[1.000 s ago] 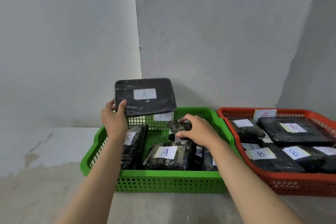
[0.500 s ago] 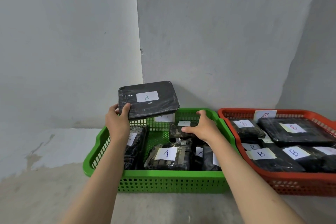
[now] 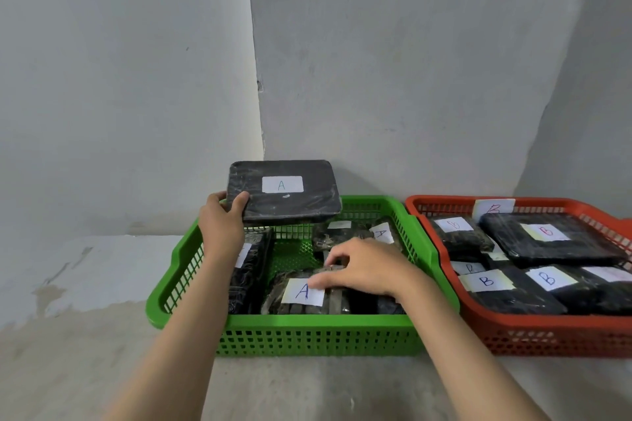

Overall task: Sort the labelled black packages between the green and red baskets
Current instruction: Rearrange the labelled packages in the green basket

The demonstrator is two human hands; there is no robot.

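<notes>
Our left hand (image 3: pixel 222 232) holds the flat A package (image 3: pixel 284 191) by its corner, above the green basket (image 3: pixel 307 321). It looks stiff and shiny, maybe slippery. Our right hand (image 3: pixel 369 267), fingers bent, touches a lumpy package (image 3: pixel 304 294) inside. Red basket (image 3: pixel 547 331) holds B's.

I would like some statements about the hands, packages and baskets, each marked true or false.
1. The left hand holds a flat black package labelled A. True.
2. That package lies flat inside the red basket. False: it is held above the far rim of the green basket.
3. The right hand reaches into the green basket. True.
4. The visible labels in the red basket read A. False: the legible ones read B.
</notes>
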